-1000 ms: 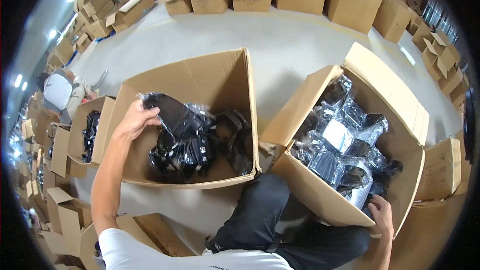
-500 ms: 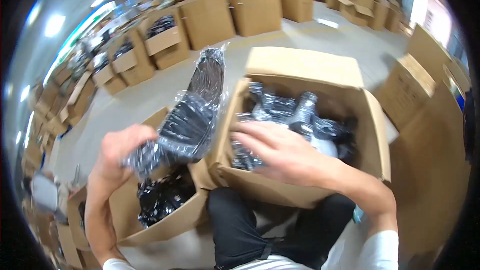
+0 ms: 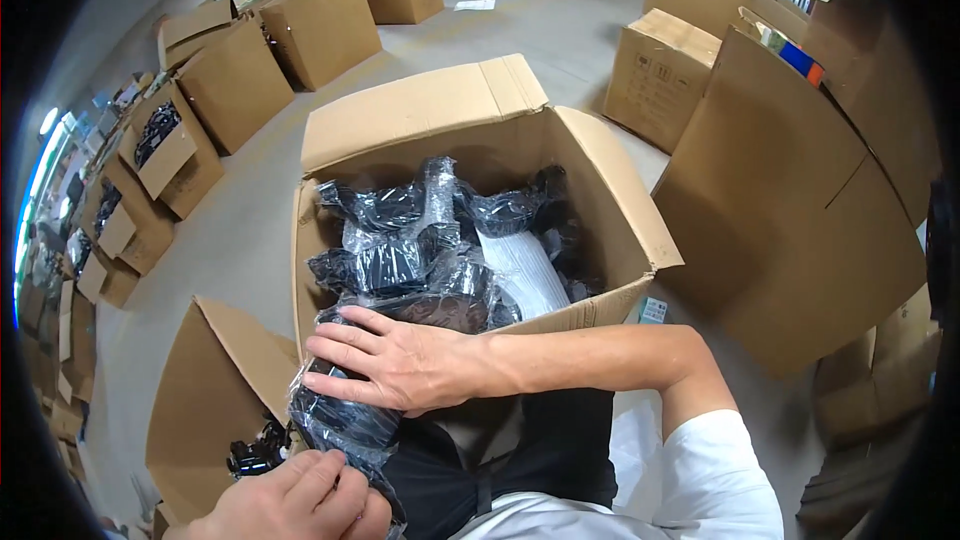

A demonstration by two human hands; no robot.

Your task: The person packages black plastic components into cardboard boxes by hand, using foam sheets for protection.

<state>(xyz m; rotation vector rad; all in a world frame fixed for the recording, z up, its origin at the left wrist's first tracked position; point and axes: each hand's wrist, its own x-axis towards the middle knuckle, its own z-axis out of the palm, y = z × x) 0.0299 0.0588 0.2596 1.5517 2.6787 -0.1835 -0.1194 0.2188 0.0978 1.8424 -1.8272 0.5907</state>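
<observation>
A long black part in clear plastic wrap lies slantwise at the near left corner of an open cardboard box. My left hand is closed around its near end. Across its middle rests my right hand, fingers stretched and spread, palm down. Inside the large box are several more wrapped black parts, shaped with curved ends, and a ribbed white-grey piece. My right hand hides the wrapped part's middle, so I cannot tell exactly where its far end stops.
A second open box stands at the lower left, with black glossy pieces in it. Tall cardboard blocks the right side, beside a closed carton. Rows of boxes line the far left. My legs are right below the large box.
The view has turned to the right. The wrapped part, raised over the left box before, is now lowered in front of me. My right hand has left the large box's contents and lies on it.
</observation>
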